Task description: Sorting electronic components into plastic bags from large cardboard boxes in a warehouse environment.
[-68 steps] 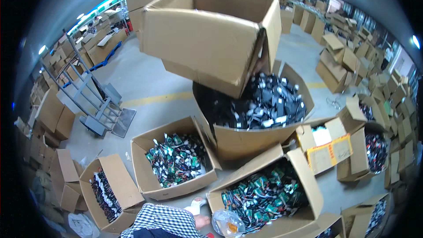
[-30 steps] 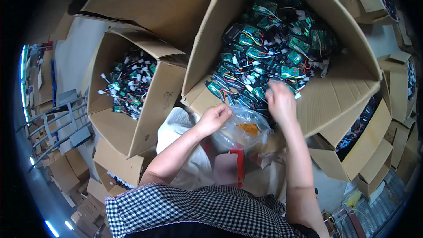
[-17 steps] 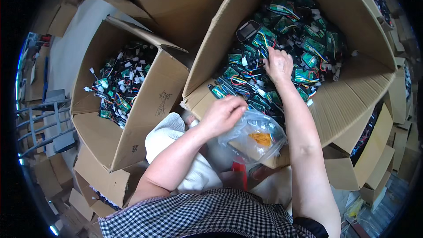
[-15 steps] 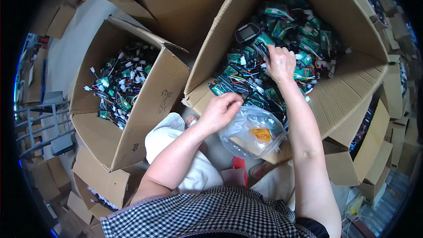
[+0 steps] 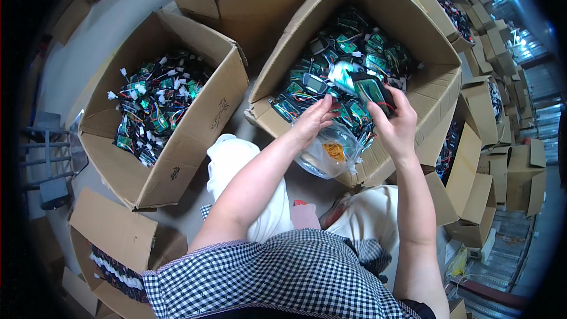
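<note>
My right hand [image 5: 399, 124] grips a green circuit board in a black casing [image 5: 371, 93], held tilted above the large cardboard box [image 5: 437, 91]. A red wire shows beside its fingers. Over the near edge of that box, my left hand [image 5: 314, 121] has its fingers apart and holds nothing. Many green boards [image 5: 375, 62] with coloured wires and white plugs fill the box. A black unit with a grey screen [image 5: 315, 84] lies among them, just beyond my left hand. Below the hands, a clear plastic bag [image 5: 319, 165] at the box's near side contains orange rubber bands [image 5: 334, 152].
At the left stands another cardboard box [image 5: 198, 136] of wired boards. A smaller open box [image 5: 115, 233] sits at the lower left. More open cartons [image 5: 463, 186] line the right side. A blue-grey metal frame [image 5: 50, 159] stands at the far left.
My right hand has lifted the circuit board from the pile and drawn it nearer. My left hand's fingers have spread. The view has shifted, showing more cartons on the right.
</note>
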